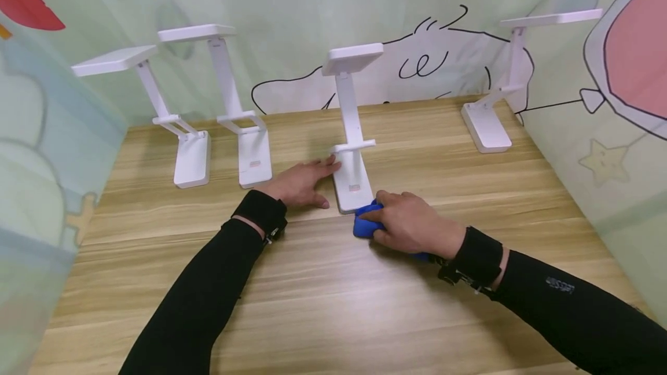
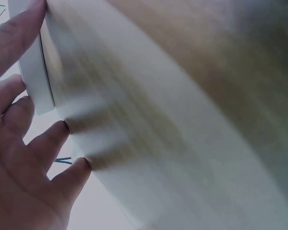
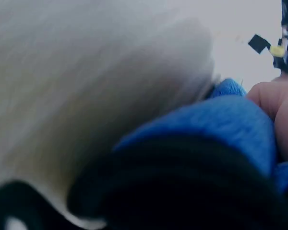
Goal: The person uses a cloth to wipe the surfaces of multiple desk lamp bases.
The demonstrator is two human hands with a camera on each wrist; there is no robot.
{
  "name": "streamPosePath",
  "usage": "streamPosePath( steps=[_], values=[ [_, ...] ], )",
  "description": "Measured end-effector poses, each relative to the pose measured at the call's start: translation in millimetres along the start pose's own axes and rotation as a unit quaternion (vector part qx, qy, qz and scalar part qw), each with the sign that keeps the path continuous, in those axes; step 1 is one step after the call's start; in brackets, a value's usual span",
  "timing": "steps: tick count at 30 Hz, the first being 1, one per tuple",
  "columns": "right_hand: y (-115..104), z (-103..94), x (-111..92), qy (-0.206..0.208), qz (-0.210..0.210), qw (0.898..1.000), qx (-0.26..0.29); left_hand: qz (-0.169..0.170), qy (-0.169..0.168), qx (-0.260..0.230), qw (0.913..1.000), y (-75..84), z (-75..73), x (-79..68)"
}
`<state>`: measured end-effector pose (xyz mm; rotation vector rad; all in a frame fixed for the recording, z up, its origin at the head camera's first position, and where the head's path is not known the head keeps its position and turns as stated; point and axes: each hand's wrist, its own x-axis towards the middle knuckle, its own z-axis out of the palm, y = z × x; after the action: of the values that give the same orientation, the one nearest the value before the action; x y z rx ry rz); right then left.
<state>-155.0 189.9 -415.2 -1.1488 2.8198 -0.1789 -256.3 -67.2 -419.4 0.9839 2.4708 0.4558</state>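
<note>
In the head view, a white folding desk lamp (image 1: 350,113) stands upright on the wooden table, its flat head raised. My left hand (image 1: 298,185) lies at the left side of its base (image 1: 351,190), fingers extended and fingertips against the base's edge. In the left wrist view, my left hand (image 2: 26,143) has spread fingers, some meeting the tabletop beside the white base (image 2: 36,79). My right hand (image 1: 414,223) grips a blue cloth (image 1: 367,227) at the near end of the base. The right wrist view shows the fuzzy blue cloth (image 3: 216,117) bunched under the hand.
Two more white lamps stand to the left, one lamp (image 1: 224,74) nearer and another lamp (image 1: 153,91) farther out. A fourth lamp (image 1: 487,126) is at the back right. Printed fabric (image 1: 292,28) surrounds the back and sides of the wooden table (image 1: 323,317).
</note>
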Motion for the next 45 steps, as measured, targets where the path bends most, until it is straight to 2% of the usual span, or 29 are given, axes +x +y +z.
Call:
streamPosePath(
  steps=[5, 9, 12, 15, 18, 22, 25, 27, 29, 31, 33, 37, 41, 43, 45],
  values=[
    [17, -7.8, -1, -0.041, 0.08, 0.992, 0.086, -0.005, -0.004, -0.009, 0.9999, -1.7, -0.6, -0.9],
    [37, -16.6, 0, -0.058, 0.127, 0.983, 0.12, -0.004, -0.008, -0.013, 0.9999, -1.3, -1.2, 0.3],
    [55, -26.1, 4, -0.046, 0.182, 0.976, 0.11, -0.003, -0.01, -0.012, 0.9999, -1.1, -1.3, 1.3],
    [65, -33.1, 17, -0.007, 0.229, 0.968, 0.107, -0.004, -0.013, -0.015, 0.9998, -1.9, -1.2, 1.1],
    [63, -30.7, 38, 0.031, 0.226, 0.965, 0.133, -0.007, -0.012, -0.021, 0.9997, -2.4, -1.6, 0.3],
    [50, -16.5, 57, 0.045, 0.168, 0.977, 0.122, -0.003, -0.007, -0.027, 0.9996, -2.3, -1.3, 0.7],
    [44, -9.6, 50, 0.039, 0.106, 0.987, 0.113, -0.002, -0.002, -0.025, 0.9997, -3.0, 0.4, 0.5],
    [45, -8.5, 39, 0.03, 0.076, 0.987, 0.135, -0.002, -0.001, -0.022, 0.9998, -3.0, 1.4, 0.1],
    [52, -8.3, 27, 0.025, 0.065, 0.984, 0.166, -0.001, 0.0, -0.017, 0.9999, -2.6, 1.8, -0.5],
    [61, -7.7, 20, 0.029, 0.08, 0.98, 0.182, 0.002, -0.002, -0.016, 0.9999, -1.9, 2.0, -0.9],
    [69, -7.1, 23, 0.035, 0.108, 0.978, 0.173, 0.004, -0.005, -0.014, 0.9999, -1.0, 1.9, -1.2],
    [78, -8.3, 51, 0.042, 0.167, 0.976, 0.13, 0.0, -0.009, -0.015, 0.9998, -0.2, 1.5, -1.0],
    [80, -13.6, 82, 0.055, 0.2, 0.975, 0.077, 0.0, -0.013, -0.012, 0.9998, 0.0, 1.8, 0.1],
    [80, -15.9, 92, 0.049, 0.215, 0.974, 0.052, -0.003, -0.015, -0.009, 0.9998, 0.1, 2.0, 0.7],
    [80, -17.7, 98, 0.031, 0.23, 0.971, 0.055, -0.008, -0.019, -0.01, 0.9997, 0.4, 1.9, 1.1]
  ],
)
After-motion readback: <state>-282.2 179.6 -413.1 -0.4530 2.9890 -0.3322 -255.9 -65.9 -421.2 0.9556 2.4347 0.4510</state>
